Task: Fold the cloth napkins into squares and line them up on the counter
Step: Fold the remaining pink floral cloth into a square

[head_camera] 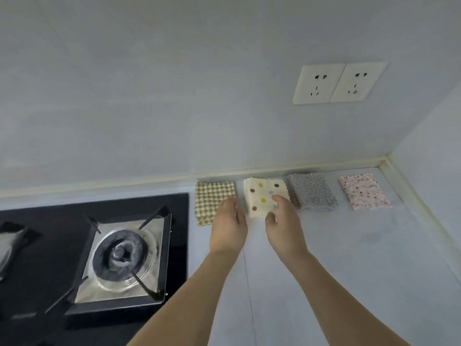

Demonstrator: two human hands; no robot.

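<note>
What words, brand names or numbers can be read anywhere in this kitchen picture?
None can be read.
The wall sockets show only their holes, no print.
The stove has a faint pale mark on its front edge, too blurred to read.
The four folded napkins carry patterns only, no letters.

The four folded napkins, from the checked one (212,196) to the pink-flecked one (364,191), are soft matt cloth. The counter (349,258) looks smooth and matt. The hob (174,245) is glossy black glass, its burner tray (154,236) shiny metal
</note>
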